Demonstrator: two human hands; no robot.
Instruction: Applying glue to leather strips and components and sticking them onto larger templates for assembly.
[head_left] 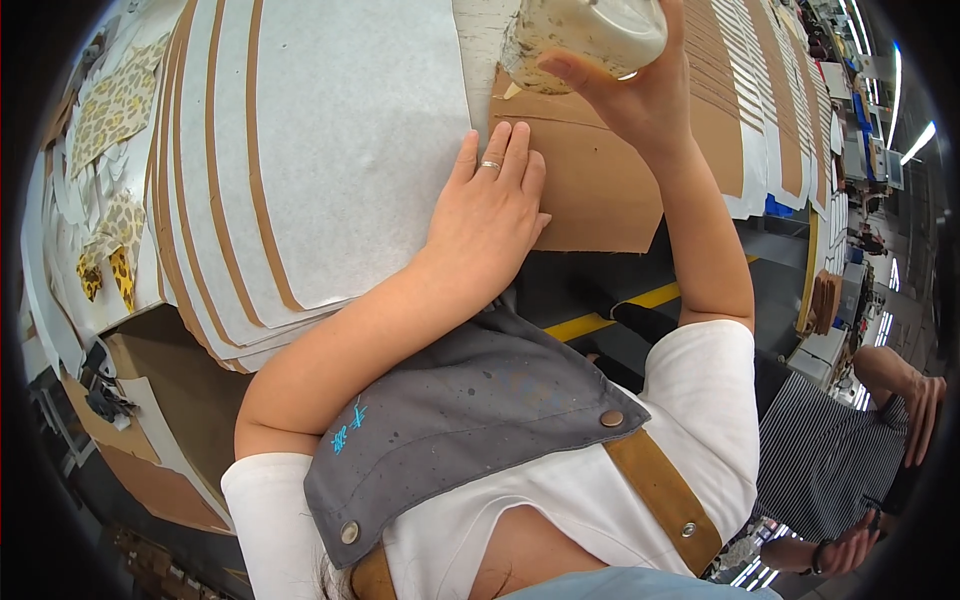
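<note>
The right hand has its grip wrapped around a clear jar at the top of the view, over the brown sheet — smooth and stiff-walled, it is probably light but slippery, and best held round its body. The left hand lies flat with its grip slack across the brown sheet and the edge of the white-faced sheets; these look thin and flexible, likely easy to crease, so a flat palm or an edge hold should suit them on the bench.
</note>
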